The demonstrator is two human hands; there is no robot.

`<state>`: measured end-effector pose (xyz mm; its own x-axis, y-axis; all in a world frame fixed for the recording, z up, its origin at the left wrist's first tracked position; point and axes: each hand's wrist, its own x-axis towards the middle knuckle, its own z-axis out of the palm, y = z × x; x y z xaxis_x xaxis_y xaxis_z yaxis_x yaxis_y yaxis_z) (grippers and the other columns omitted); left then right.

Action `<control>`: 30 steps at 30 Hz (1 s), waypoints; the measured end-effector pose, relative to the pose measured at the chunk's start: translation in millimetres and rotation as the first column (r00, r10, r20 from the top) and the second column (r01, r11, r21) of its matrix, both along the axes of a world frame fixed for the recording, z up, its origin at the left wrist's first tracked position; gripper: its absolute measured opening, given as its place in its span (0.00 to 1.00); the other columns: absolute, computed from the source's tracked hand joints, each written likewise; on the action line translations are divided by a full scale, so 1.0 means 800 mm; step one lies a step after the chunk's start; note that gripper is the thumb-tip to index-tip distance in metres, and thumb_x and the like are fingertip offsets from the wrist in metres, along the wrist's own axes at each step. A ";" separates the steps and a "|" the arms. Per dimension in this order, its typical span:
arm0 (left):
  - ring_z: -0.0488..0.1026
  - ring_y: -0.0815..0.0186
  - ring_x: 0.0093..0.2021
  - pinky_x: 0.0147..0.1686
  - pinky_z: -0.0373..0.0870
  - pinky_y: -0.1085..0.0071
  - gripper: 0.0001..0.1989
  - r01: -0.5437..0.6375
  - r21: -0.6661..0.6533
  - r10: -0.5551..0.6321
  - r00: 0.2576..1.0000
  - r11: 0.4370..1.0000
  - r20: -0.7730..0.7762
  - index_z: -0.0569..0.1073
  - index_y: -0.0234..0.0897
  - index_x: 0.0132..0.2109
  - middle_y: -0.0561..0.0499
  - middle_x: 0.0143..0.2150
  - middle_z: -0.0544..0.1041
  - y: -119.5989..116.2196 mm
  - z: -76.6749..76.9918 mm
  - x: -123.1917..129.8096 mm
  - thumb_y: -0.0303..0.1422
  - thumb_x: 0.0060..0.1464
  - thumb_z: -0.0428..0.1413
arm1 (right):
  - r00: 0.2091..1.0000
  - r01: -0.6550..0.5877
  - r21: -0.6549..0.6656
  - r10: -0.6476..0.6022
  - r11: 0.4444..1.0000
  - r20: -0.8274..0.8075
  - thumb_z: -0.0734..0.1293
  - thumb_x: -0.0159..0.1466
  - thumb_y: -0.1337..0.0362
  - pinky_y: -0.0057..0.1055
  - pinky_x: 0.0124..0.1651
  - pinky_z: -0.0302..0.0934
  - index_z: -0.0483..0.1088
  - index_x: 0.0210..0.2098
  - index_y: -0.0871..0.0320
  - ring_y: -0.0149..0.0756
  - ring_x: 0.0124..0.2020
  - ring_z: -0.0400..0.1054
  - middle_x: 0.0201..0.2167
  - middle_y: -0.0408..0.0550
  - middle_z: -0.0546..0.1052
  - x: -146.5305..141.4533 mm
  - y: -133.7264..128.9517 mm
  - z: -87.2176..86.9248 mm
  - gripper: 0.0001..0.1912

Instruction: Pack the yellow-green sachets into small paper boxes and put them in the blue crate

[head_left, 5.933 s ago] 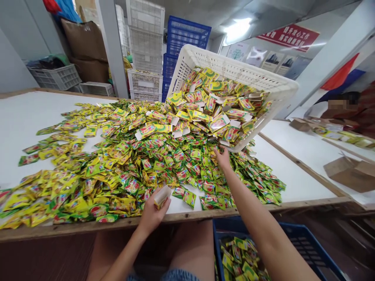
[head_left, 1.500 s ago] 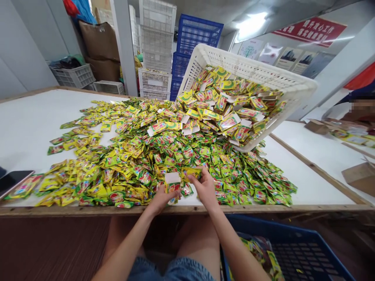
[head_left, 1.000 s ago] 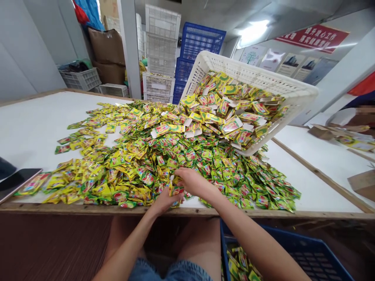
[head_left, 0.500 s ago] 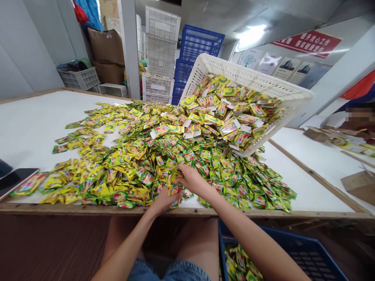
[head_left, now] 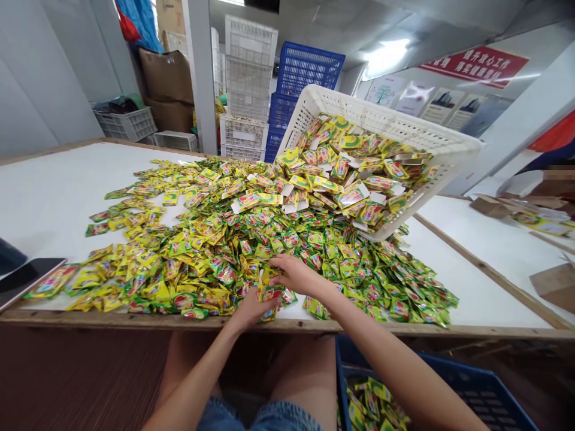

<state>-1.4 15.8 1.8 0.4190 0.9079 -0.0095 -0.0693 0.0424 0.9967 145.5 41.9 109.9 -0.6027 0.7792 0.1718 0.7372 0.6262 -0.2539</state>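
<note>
My left hand [head_left: 252, 308] is closed around a small yellow-and-green carton [head_left: 266, 292] with a white flap, just above the table's front edge. Close over it, my right hand [head_left: 291, 274] has its fingers curled at the carton's upper end; what lies in them is too small to make out. Around both hands spreads a heap of small glossy sachets [head_left: 179, 257], yellower on the left and greener on the right. A white plastic basket [head_left: 381, 108] lies tilted on the heap behind my hands, with many small cartons [head_left: 350, 155] spilling from its mouth.
A phone [head_left: 31, 275] and a dark object [head_left: 9, 254] lie at the table's left. Under the front edge, a blue crate [head_left: 467, 383] holds sachets. White and blue crates [head_left: 309, 69] are stacked behind. Cardboard boxes [head_left: 554, 284] and a partly visible person are on the right.
My right hand's fingers have shifted slightly over the carton in my left hand. The view has moved a little; the heap and the tilted basket look the same.
</note>
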 end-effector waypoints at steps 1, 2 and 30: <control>0.73 0.62 0.31 0.35 0.67 0.68 0.17 -0.012 0.021 0.012 1.000 1.000 -0.026 0.73 0.31 0.37 0.48 0.30 0.77 0.000 0.002 0.000 0.39 0.43 0.60 | 1.000 0.024 0.025 -0.024 0.999 0.015 0.70 0.54 0.61 0.27 0.38 0.55 0.68 0.39 0.60 0.36 0.37 0.64 0.33 0.47 0.70 0.000 0.000 -0.001 0.14; 0.72 0.62 0.31 0.35 0.67 0.68 0.16 -0.029 0.045 0.031 0.998 0.999 -0.049 0.73 0.31 0.36 0.48 0.30 0.77 0.000 0.003 0.001 0.39 0.43 0.60 | 0.998 0.052 0.053 -0.054 0.997 0.033 0.70 0.54 0.61 0.28 0.38 0.55 0.68 0.38 0.60 0.37 0.37 0.64 0.32 0.47 0.69 -0.002 0.000 -0.003 0.14; 0.69 0.65 0.32 0.34 0.66 0.72 0.15 -0.077 0.089 0.071 0.995 0.993 0.067 0.73 0.32 0.34 0.52 0.29 0.74 0.006 0.004 0.005 0.38 0.41 0.62 | 0.981 0.135 0.125 -0.114 0.983 -0.160 0.67 0.58 0.63 0.39 0.48 0.52 0.69 0.31 0.58 0.42 0.48 0.55 0.45 0.50 0.66 0.010 -0.033 -0.039 0.05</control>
<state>2.5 20.9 4.6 0.3476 0.9323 0.0998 -0.1326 -0.0565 0.9896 153.1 15.7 78.6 -0.4613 0.8101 0.3618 0.7712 0.5677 -0.2880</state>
